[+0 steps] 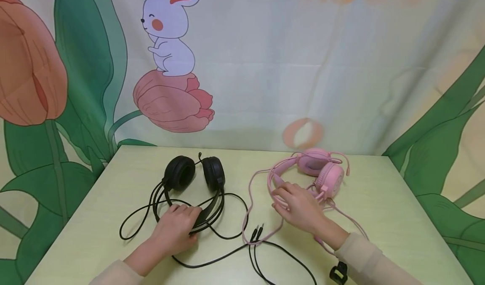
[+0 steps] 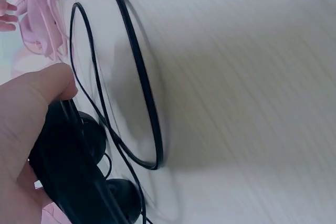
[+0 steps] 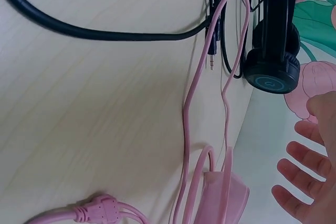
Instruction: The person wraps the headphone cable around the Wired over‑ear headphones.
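Note:
On the left of the table, my left hand [image 1: 176, 228] grips the headband of a black headset [image 1: 214, 173]. Its two ear cups point away from me and a thin microphone sticks up between them. In the left wrist view the thumb [image 2: 63, 80] lies over the padded headband [image 2: 68, 166]. A pink headset [image 1: 330, 179] lies on the right side. Over its headband hovers my right hand [image 1: 299, 205]; the right wrist view shows those fingers [image 3: 302, 153] spread and relaxed, with nothing in them, beside the pink headband [image 3: 223, 195].
Black cable loops [image 1: 132, 234] spread around the black headset. Two black plugs [image 1: 259, 234] lie at front centre, crossed by a pink cable [image 1: 248, 205]. A pink cable splitter [image 3: 100, 209] rests on the table. A printed cloth [image 1: 250, 66] hangs behind the table's back edge.

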A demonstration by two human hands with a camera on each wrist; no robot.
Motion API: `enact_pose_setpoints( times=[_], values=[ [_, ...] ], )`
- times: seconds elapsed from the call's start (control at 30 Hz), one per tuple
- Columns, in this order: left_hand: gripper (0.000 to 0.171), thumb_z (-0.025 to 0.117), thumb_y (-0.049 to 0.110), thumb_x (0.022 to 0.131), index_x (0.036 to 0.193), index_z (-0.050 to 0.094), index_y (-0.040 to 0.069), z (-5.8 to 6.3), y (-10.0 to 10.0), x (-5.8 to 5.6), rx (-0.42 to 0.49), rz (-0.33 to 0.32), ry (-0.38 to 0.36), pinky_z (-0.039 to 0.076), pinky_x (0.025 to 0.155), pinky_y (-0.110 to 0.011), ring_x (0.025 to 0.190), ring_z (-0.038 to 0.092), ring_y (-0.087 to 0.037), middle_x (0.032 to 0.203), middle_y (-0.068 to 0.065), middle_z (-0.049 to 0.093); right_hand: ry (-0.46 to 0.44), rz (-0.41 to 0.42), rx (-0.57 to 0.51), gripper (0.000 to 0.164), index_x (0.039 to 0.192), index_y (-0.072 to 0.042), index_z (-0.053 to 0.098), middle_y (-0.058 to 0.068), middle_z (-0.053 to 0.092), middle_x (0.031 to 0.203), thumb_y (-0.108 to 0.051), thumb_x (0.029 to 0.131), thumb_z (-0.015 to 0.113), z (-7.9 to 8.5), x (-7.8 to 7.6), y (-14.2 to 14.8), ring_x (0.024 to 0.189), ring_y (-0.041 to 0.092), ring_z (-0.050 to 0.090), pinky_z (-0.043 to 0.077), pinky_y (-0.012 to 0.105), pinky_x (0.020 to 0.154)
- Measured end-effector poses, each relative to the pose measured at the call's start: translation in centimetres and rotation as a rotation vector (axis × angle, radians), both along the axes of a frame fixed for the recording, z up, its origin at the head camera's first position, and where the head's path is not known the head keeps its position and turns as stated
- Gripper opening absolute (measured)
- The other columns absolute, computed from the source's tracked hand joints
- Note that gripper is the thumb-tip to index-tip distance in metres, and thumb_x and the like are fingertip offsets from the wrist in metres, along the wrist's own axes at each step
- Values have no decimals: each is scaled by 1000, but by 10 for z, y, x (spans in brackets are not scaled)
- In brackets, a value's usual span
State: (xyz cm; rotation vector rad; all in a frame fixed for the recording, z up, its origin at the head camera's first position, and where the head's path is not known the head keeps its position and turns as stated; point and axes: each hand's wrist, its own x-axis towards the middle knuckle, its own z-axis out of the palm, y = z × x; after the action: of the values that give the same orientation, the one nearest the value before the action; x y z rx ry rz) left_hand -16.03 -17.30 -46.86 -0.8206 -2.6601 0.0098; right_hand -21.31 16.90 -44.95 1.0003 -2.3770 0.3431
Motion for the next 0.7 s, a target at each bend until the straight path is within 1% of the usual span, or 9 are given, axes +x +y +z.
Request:
enact_pose_setpoints(
  times=[0.1, 0.27, 0.37, 0.5, 0.6, 0.7],
  values=[
    [53, 76, 28, 58, 101, 55, 6, 1, -3, -1, 3, -17, 76, 42, 79, -39, 84, 56, -26, 90, -6, 63, 4, 4, -2, 27, 98, -14, 65, 0, 62, 92, -29, 76, 69, 0, 0, 0, 74, 15, 57, 46, 27, 58],
    [55, 80, 29, 54, 97, 55, 5, 2, -8, -6, 15, -30, 214, 42, 76, -38, 78, 54, -25, 83, -6, 60, -3, 12, -7, 26, 98, -14, 65, 0, 62, 93, -28, 77, 69, 0, 1, -1, 74, 15, 57, 46, 27, 60],
    [60, 84, 29, 49, 94, 54, 4, 4, -10, -10, 35, -38, 295, 41, 73, -38, 74, 52, -25, 80, -6, 57, -6, 14, -12, 26, 98, -14, 65, 0, 62, 93, -27, 76, 69, -1, 1, -1, 74, 15, 57, 47, 27, 62],
    [66, 88, 28, 44, 93, 53, 3, 10, -11, -14, 71, -49, 366, 40, 70, -37, 72, 50, -26, 78, -7, 54, -8, 6, -13, 27, 99, -13, 65, 1, 63, 95, -27, 76, 69, -3, 2, 0, 76, 15, 58, 48, 27, 64],
    [53, 84, 16, 51, 91, 52, 1, 14, -10, -18, 103, -63, 416, 39, 67, -37, 69, 47, -27, 76, -8, 50, -14, 1, -10, 27, 99, -13, 66, 0, 63, 95, -27, 76, 69, -4, 2, 0, 75, 14, 58, 48, 27, 64],
    [38, 72, 2, 57, 89, 52, -1, 18, -10, -21, 139, -70, 459, 39, 66, -38, 65, 44, -28, 74, -9, 46, -23, 3, -11, 26, 99, -14, 66, -1, 63, 94, -28, 77, 69, -4, 2, -1, 73, 13, 57, 47, 26, 63]
  ],
)
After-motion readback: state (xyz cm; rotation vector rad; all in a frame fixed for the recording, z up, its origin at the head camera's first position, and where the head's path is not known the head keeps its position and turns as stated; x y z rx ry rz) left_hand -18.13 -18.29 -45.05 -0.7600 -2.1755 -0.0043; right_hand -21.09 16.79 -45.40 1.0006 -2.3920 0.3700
